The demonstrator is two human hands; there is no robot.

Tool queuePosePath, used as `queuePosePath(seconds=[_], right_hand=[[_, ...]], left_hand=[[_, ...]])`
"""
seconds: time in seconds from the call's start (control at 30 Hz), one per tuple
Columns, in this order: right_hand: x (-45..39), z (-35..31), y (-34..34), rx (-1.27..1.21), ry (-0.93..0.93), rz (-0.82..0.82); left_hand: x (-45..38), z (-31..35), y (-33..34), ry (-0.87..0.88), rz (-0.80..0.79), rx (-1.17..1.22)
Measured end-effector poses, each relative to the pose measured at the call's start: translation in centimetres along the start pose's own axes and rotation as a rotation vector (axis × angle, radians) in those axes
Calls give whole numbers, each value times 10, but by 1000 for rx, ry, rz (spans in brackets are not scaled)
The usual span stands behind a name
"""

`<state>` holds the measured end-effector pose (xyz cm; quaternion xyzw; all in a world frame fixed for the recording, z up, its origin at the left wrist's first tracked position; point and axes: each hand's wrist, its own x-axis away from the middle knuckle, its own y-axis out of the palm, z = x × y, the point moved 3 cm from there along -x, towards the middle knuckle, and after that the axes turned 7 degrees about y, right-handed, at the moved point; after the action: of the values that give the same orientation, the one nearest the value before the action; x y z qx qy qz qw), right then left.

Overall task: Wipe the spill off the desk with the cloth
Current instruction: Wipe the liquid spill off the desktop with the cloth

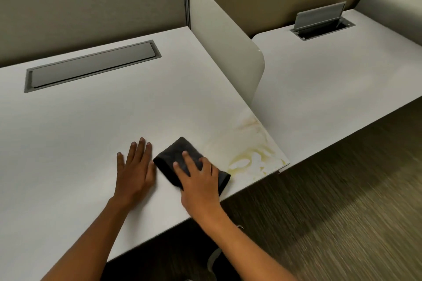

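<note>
A folded black cloth [173,155] lies flat on the white desk [96,125] near its front right corner. My right hand [198,180] presses down on the cloth with fingers spread over it. Just right of the cloth, a yellowish smeared spill [249,155] covers the desk's right corner up to the edge. My left hand [134,169] rests palm down on the bare desk, just left of the cloth, holding nothing.
A closed grey cable hatch [91,66] is set into the desk at the back. A cream divider panel [226,41] stands along the desk's right side. Beyond it is a second desk [331,80] with an open cable hatch [322,23]. Carpet floor [331,212] lies in front.
</note>
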<state>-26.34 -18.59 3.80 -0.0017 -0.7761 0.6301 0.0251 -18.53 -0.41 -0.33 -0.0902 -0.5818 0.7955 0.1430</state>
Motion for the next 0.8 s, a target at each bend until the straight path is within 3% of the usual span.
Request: queuePosePath(seconds=[0.17,0.4,0.57,0.8], right_hand=[[44,34,3,51,36,57],[-9,100,-12,139,251,71],[-49,70,-13,72,314,12],[-12,-29,10,-53,48,58]], left_hand=[[6,16,3,28,-8,-7],[5,20,8,41,-8,-23],[4,22,9,43,1,-51],[4,23,4,48,6,6]])
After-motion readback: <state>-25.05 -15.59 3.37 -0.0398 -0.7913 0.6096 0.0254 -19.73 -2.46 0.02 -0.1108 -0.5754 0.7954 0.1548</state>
